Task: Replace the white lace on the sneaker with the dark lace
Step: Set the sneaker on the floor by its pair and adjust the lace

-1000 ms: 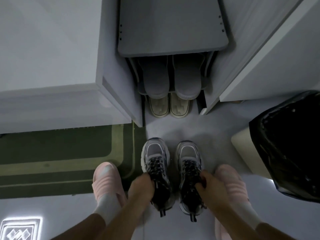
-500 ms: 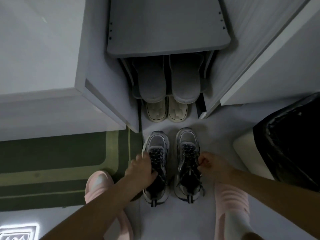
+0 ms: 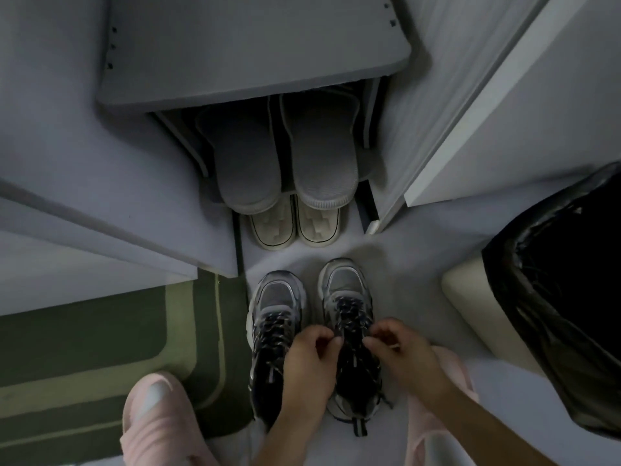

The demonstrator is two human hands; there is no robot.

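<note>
Two hands are meeting over one sneaker (image 3: 346,287) of a grey pair, the one on the person's right, which is standing on the floor (image 3: 396,264) before a shoe rack (image 3: 252,45). The left hand (image 3: 311,361) and the right hand (image 3: 405,356) are each pinching the dark lace (image 3: 349,309) with curled fingers, midway up the lacing. The other sneaker (image 3: 274,297) is sitting just beside it.
</note>
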